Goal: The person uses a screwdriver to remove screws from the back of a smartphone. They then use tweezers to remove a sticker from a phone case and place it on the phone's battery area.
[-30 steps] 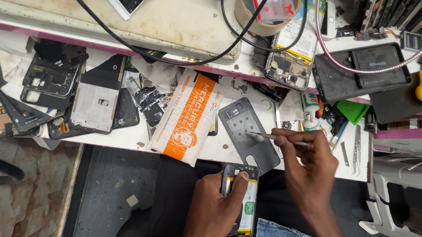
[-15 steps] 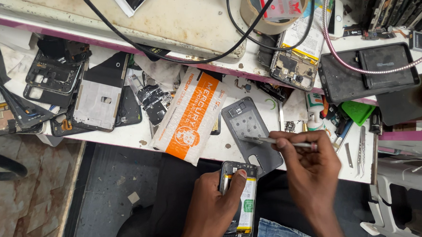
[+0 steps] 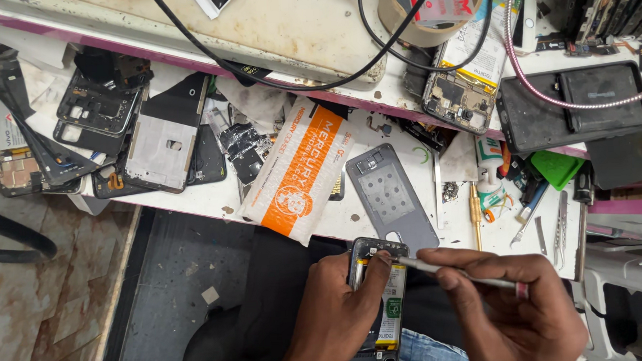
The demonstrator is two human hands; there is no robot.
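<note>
Watching from beside the bench, nearest things first, each placed against the opened phone:
Opened phone [image 3: 379,301]: held off the table edge over the person's lap, back removed, battery with its yellow-green label showing.
Left hand [image 3: 339,313]: wrapped around the phone's left side, thumb pressed near its top edge.
Right hand [image 3: 510,306]: to the phone's right, pinching a thin metal tool [image 3: 455,271] whose tip meets the phone's top corner.
Slip risk: I'd judge the tip could skid off and scratch the board or jab the battery, since the phone rests only in one palm.
Drop risk: with no table beneath it, a loosened grip would send the phone to the floor.
Grey back cover [image 3: 394,195]: just beyond the phone, lying flat on the white table [image 3: 192,200].
Orange-and-white packet [image 3: 300,170]: beyond and left of the phone.
Loose screwdriver [image 3: 474,213]: beyond and right; an elbow could nudge it off.
</note>
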